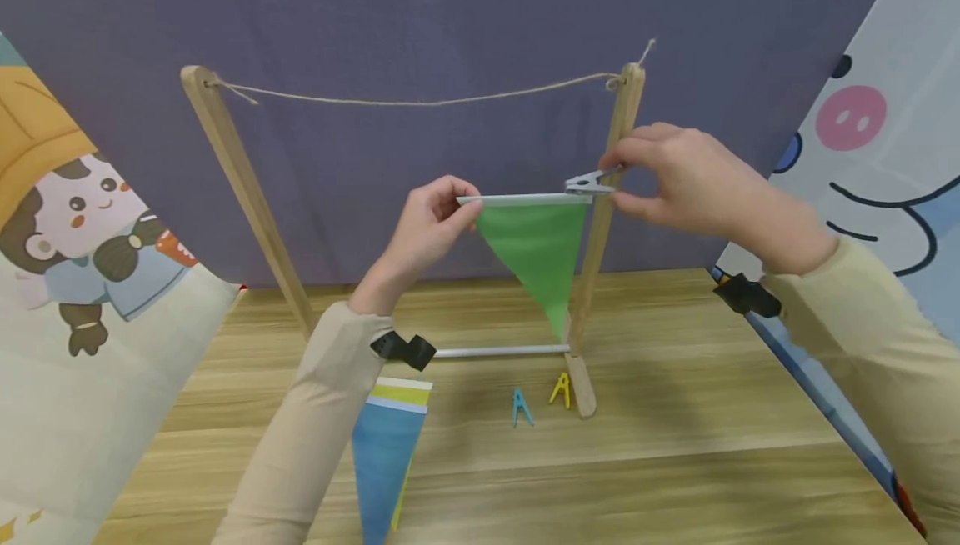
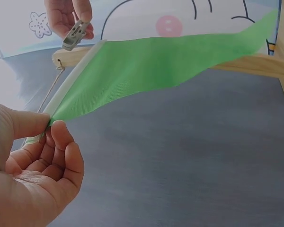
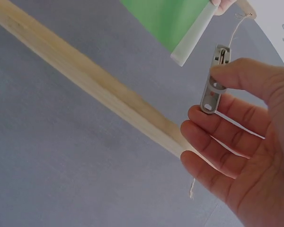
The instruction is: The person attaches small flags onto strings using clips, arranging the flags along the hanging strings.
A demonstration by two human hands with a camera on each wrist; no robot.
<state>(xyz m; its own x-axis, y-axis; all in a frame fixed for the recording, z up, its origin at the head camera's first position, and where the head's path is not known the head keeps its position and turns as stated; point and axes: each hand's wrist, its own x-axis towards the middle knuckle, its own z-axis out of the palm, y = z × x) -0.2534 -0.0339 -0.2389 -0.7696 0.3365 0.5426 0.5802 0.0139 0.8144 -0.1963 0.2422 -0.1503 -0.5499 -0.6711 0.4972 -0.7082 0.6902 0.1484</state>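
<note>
A green triangular pennant with a white top band hangs point down in the head view. My left hand pinches the left end of that band between thumb and fingers. My right hand holds a grey clothespin by its handles, beside the band's right end. The right wrist view shows the clothespin apart from the band's free corner. Above both hands a thin string runs between two wooden posts, sagging slightly.
On the wooden table lie a blue clothespin and a yellow clothespin. A blue pennant overlaps a yellow pennant below my left forearm. The right post stands just behind the grey clothespin; a white rod runs low between the posts.
</note>
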